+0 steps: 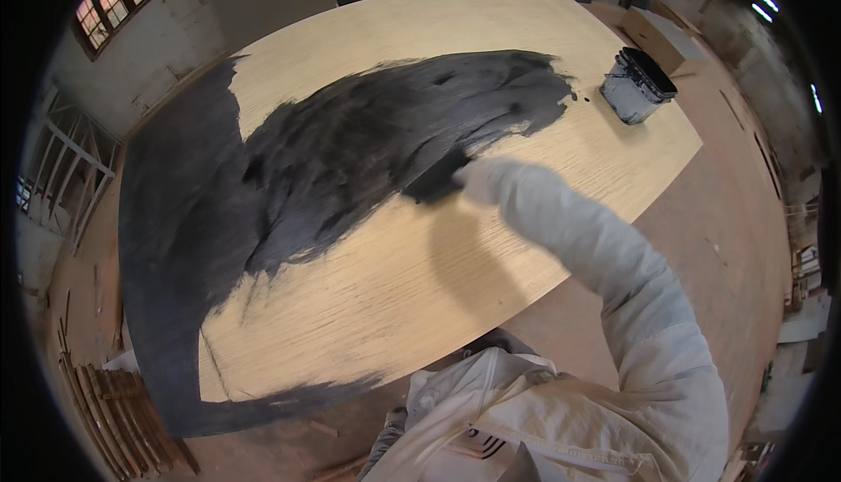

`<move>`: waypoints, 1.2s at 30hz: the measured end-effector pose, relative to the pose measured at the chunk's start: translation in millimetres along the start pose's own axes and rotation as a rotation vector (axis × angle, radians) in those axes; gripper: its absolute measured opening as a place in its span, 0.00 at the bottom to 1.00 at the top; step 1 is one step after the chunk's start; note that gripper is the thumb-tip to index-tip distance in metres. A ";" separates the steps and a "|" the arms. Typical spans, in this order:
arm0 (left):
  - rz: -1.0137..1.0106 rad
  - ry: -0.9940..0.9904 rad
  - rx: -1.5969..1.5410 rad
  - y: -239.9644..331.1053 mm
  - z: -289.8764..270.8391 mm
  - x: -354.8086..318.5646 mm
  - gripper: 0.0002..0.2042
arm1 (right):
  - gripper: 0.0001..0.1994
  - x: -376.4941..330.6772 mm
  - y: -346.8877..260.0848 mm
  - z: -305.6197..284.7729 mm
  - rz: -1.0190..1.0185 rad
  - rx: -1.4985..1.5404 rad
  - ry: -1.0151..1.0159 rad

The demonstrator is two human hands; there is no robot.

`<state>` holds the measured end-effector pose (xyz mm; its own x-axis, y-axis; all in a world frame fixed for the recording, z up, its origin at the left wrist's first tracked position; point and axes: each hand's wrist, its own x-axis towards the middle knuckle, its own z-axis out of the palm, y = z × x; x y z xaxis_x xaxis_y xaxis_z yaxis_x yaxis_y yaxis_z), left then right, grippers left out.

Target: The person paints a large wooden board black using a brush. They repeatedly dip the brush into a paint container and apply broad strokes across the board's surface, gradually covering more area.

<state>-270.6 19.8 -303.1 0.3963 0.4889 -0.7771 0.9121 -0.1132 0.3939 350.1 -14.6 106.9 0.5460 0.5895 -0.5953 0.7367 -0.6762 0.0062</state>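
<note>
My right hand (476, 181), at the end of a pale grey sleeve, is closed on a dark, flat, paint-covered spreading tool (436, 179). Motion blur and paint hide whether it is a wide brush or a pad. The tool lies against the large pale wooden panel (350, 316), at the lower edge of a wet-looking black paint patch (368, 123). Streaked black paint also covers the panel's left end. Toward the panel's right corner stands a paint-smeared grey bucket (632, 97) with a black rim. My left hand is out of view.
A cardboard box (663, 40) stands behind the bucket. Wooden sticks (118, 416) are bundled on the floor at lower left, and a white metal frame (72, 162) leans by the left wall. Bare brownish floor (701, 246) runs along the panel's right side.
</note>
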 end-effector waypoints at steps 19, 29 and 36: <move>0.070 -0.041 0.065 -3.4 -24.6 29.7 0.25 | 0.28 2.3 4.7 3.7 0.198 0.057 0.006; 0.018 -0.045 -0.012 -10.4 -5.2 27.0 0.23 | 0.28 -42.1 -19.8 6.0 0.009 0.123 0.049; -0.048 -0.044 -0.069 17.6 17.3 2.2 0.22 | 0.20 20.8 285.7 47.8 0.351 -0.018 0.361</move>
<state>-251.9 3.9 -306.3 0.3579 0.4533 -0.8163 0.9214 -0.0298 0.3874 552.8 -216.6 57.9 0.8629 0.4455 -0.2387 0.4890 -0.8551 0.1720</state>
